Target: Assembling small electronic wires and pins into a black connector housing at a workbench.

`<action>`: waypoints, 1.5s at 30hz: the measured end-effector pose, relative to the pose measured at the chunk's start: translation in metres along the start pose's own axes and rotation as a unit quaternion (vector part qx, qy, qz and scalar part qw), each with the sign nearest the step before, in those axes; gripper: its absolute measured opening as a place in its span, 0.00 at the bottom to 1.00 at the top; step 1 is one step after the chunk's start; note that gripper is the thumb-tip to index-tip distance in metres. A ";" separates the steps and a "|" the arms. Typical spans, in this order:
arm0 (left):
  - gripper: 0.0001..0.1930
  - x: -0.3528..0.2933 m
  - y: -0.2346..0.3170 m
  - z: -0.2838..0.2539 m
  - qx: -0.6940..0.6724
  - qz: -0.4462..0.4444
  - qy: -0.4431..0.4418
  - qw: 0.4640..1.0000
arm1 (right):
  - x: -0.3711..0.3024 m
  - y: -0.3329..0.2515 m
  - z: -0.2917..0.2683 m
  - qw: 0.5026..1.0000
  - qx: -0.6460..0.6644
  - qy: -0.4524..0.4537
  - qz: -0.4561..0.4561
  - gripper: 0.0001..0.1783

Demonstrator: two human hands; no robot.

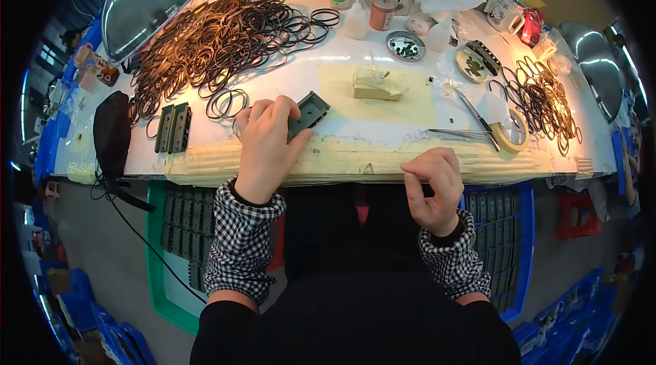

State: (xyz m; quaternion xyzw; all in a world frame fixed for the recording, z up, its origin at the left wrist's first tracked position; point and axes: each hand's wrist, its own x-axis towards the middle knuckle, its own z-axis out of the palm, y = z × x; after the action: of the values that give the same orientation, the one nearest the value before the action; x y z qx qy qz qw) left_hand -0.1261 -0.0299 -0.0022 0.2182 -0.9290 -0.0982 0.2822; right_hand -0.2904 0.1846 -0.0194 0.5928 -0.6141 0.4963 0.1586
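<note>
My left hand [266, 146] is closed on a dark green rectangular part [311, 115], a shallow open tray shape lying tilted on the table, with thumb and fingers at its near left end. My right hand [436, 184] hovers at the table's front edge, its fingers curled in and thumb close to the forefinger; I see nothing in it. Ahead, between the hands, sits a small block wrapped in yellow tape [378, 85]. Tweezers [458, 133], a dark pen-like tool [475, 114] and a tape roll [512, 134] lie beyond my right hand.
A heap of dark rubber bands [225, 44] spreads at the back left; a smaller heap [540, 102] is at right. Two green parts [173, 127] lie beside a black pouch [111, 134]. A small-parts dish [406, 46] stands behind. Green [154, 262] and blue [527, 249] crates are below.
</note>
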 end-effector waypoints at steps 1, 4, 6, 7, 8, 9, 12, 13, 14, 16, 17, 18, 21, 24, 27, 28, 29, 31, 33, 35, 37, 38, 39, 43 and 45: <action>0.17 0.002 0.003 0.001 -0.002 -0.003 -0.001 1.000 | 0.004 0.001 0.000 1.000 0.003 -0.001 -0.003 0.07; 0.18 -0.002 0.009 0.009 -0.305 -0.070 0.074 0.947 | 0.012 0.005 -0.003 1.000 0.007 0.000 -0.007 0.07; 0.20 -0.003 0.014 0.015 -0.524 -0.097 0.047 0.845 | 0.019 0.015 -0.014 1.000 -0.018 0.012 0.002 0.06; 0.22 -0.003 0.023 0.010 -0.633 -0.142 0.031 0.760 | 0.021 0.021 -0.018 1.000 -0.024 0.018 0.006 0.06; 0.21 -0.005 0.022 0.011 -0.668 -0.157 0.000 0.727 | 0.022 0.027 -0.025 0.999 -0.030 0.024 0.013 0.05; 0.21 -0.004 0.024 0.011 -0.708 -0.167 -0.009 0.686 | 0.023 0.031 -0.030 0.999 -0.033 0.026 0.027 0.05; 0.21 -0.002 0.031 0.012 -0.792 -0.195 -0.045 0.576 | 0.024 0.038 -0.039 0.997 -0.035 0.033 0.065 0.04; 0.21 -0.001 0.033 0.011 -0.819 -0.226 -0.056 0.525 | 0.022 0.039 -0.038 0.996 -0.033 0.030 0.078 0.03; 0.21 0.000 0.038 0.009 -0.842 -0.256 -0.067 0.471 | 0.019 0.040 -0.035 0.995 -0.030 0.027 0.092 0.03; 0.19 0.002 0.045 0.007 -0.872 -0.290 -0.091 0.384 | 0.020 0.042 -0.033 0.994 -0.032 0.022 0.100 0.02; 0.19 0.001 0.046 0.007 -0.850 -0.282 -0.093 0.434 | 0.022 0.044 -0.031 0.994 -0.038 0.019 0.097 0.02; 0.18 0.000 0.046 0.008 -0.827 -0.270 -0.100 0.482 | 0.025 0.047 -0.032 0.994 -0.048 0.019 0.094 0.02; 0.17 -0.004 0.045 0.008 -0.778 -0.261 -0.091 0.564 | 0.041 0.067 -0.055 0.988 -0.125 0.009 0.088 0.02; 0.18 -0.001 0.044 0.006 -0.704 -0.233 -0.087 0.665 | 0.051 0.098 -0.102 0.972 -0.176 0.022 0.151 0.04; 0.20 0.002 0.041 0.016 -0.231 -0.019 0.049 0.972 | 0.056 0.096 -0.132 0.966 -0.210 0.004 0.151 0.05; 0.21 0.006 0.038 0.015 -0.084 0.037 0.058 0.994 | 0.057 0.097 -0.135 0.967 -0.202 0.003 0.158 0.05; 0.21 0.007 0.036 0.015 -0.045 0.057 0.040 0.997 | 0.056 0.097 -0.140 0.967 -0.195 -0.002 0.166 0.05; 0.21 0.005 0.028 0.014 0.032 0.097 0.002 0.995 | 0.055 0.109 -0.153 0.953 -0.220 -0.034 0.208 0.09; 0.21 0.007 0.021 0.016 0.056 0.145 -0.046 0.987 | 0.054 0.143 -0.174 0.931 -0.267 -0.065 0.241 0.12; 0.22 0.006 0.014 0.014 0.058 0.161 -0.101 0.980 | 0.063 0.195 -0.192 0.908 -0.313 -0.105 0.257 0.14; 0.26 0.009 0.013 0.011 0.049 0.173 -0.127 0.975 | 0.078 0.241 -0.201 0.866 -0.416 -0.127 0.245 0.15; 0.28 0.010 0.014 0.010 0.044 0.180 -0.138 0.973 | 0.082 0.274 -0.213 0.860 -0.424 -0.144 0.244 0.15; 0.30 0.010 0.014 0.012 0.049 0.191 -0.121 0.973 | 0.083 0.307 -0.226 0.853 -0.433 -0.160 0.243 0.16; 0.33 0.006 0.010 -0.002 0.000 0.210 -0.032 0.977 | 0.068 0.388 -0.284 0.753 -0.501 -0.236 0.355 0.15; 0.27 -0.008 0.014 -0.054 -0.007 0.248 0.236 0.940 | 0.070 0.397 -0.268 0.746 -0.465 -0.319 0.354 0.15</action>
State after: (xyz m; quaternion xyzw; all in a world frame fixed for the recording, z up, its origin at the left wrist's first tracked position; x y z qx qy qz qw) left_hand -0.0943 -0.0166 0.0427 -0.0041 -0.8597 0.0224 0.5103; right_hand -0.7649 0.2803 -0.0097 0.3091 -0.9496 -0.0480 0.0226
